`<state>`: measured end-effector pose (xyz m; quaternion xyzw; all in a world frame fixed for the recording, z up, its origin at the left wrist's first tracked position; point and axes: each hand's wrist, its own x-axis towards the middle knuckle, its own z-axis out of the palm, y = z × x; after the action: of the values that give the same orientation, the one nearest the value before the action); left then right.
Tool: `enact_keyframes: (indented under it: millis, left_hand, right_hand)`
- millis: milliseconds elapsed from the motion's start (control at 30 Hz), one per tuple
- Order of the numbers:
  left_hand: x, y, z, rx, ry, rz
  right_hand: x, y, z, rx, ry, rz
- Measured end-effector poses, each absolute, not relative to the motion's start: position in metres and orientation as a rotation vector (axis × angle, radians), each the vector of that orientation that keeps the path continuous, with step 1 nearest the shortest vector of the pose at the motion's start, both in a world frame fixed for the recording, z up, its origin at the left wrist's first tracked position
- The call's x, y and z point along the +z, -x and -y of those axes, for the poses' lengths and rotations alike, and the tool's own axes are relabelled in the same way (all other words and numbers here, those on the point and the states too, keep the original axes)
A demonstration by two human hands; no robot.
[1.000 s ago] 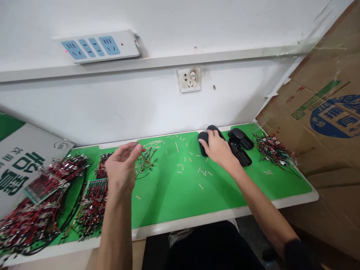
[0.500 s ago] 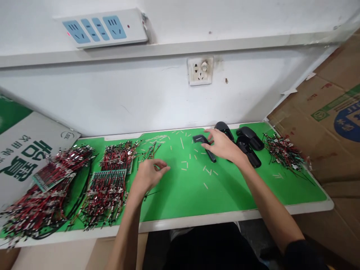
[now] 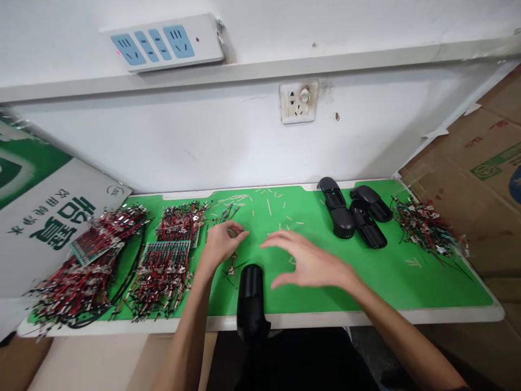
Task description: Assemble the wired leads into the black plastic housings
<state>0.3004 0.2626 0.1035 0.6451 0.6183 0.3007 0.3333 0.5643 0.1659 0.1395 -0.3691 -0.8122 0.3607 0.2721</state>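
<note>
My left hand (image 3: pixel 223 243) hovers over the left-middle of the green mat, thumb and forefinger drawn together. Whatever is between its fingertips is too small to make out. Beneath it lies a small piece with thin red and black wires (image 3: pixel 232 267). To its right, my right hand (image 3: pixel 305 262) is above the mat, thumb and fingers spread, with nothing in it. Between my wrists, a black hollow plastic shell (image 3: pixel 251 298) reaches over the front table edge; whether it rests there I cannot tell. Thin pale strips (image 3: pixel 268 206) lie scattered behind my hands.
Bundles of red-wired circuit boards (image 3: pixel 163 277) crowd the left side. Several black plastic shells (image 3: pixel 368 224) lie back right, beside a loose wire heap (image 3: pixel 425 225). A printed carton (image 3: pixel 81 201) stands left and a brown cardboard box (image 3: pixel 468 163) right. A power strip (image 3: pixel 163 43) hangs above.
My right hand has come left and nearer, away from the black piece at the back, which is gone from that spot. A black shell now shows at the front edge. My left hand stays curled.
</note>
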Motion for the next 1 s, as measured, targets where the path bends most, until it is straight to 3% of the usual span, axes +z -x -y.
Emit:
enact_keyframes:
  millis: [167, 300, 533, 733, 900, 1000]
  left_hand:
    - [0.102, -0.303, -0.27, 1.241, -1.325, -1.618]
    - [0.108, -0.303, -0.28, 1.443, -1.109, -1.597]
    - [0.119, -0.31, -0.284, 1.729, -0.912, -1.533]
    - [0.107, -0.32, -0.271, 1.347, -1.186, -1.582]
    - [0.1, -0.309, -0.264, 1.766, -0.824, -1.392]
    - [0.094, -0.299, -0.253, 1.687, -0.874, -1.474]
  right_hand:
    - [0.136, -0.506, -0.108, 0.683, 0.713, 2.551]
    - [0.101, -0.478, -0.077, 0.554, 0.791, 2.597]
    - [0.065, -0.491, -0.056, 0.837, 1.246, 2.005]
    - [0.074, -0.53, -0.057, 0.775, 1.463, 1.533]
    - [0.067, -0.566, -0.069, 0.626, 1.521, 1.402]
    - [0.067, -0.59, -0.076, 0.635, 1.569, 1.466]
